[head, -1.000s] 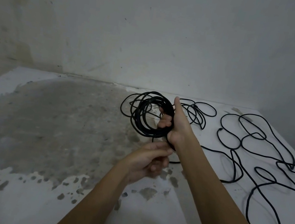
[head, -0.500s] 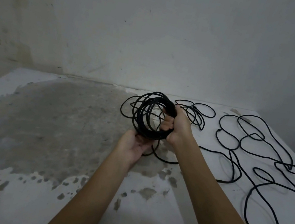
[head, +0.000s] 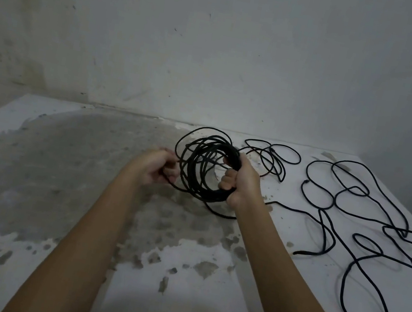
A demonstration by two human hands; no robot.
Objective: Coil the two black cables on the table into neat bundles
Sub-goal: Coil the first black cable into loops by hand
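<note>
One coil (head: 205,166) is mostly wound, held up just above the tabletop (head: 56,184), so I'd guess roughly halfway. Its tail trails off to the right, and plenty of loose cable (head: 369,220) sprawls there, not bundled yet. The right hand (head: 243,181) has its grip clamped round the coil's right edge. The left hand (head: 154,167) has curled fingers pinching a strand of the coil on its left side.

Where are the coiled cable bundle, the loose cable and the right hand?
coiled cable bundle (head: 207,197): head view, lower arc of coil.
loose cable (head: 343,287): head view, left side of nearest loop.
right hand (head: 242,183): head view, back of the hand.
</note>
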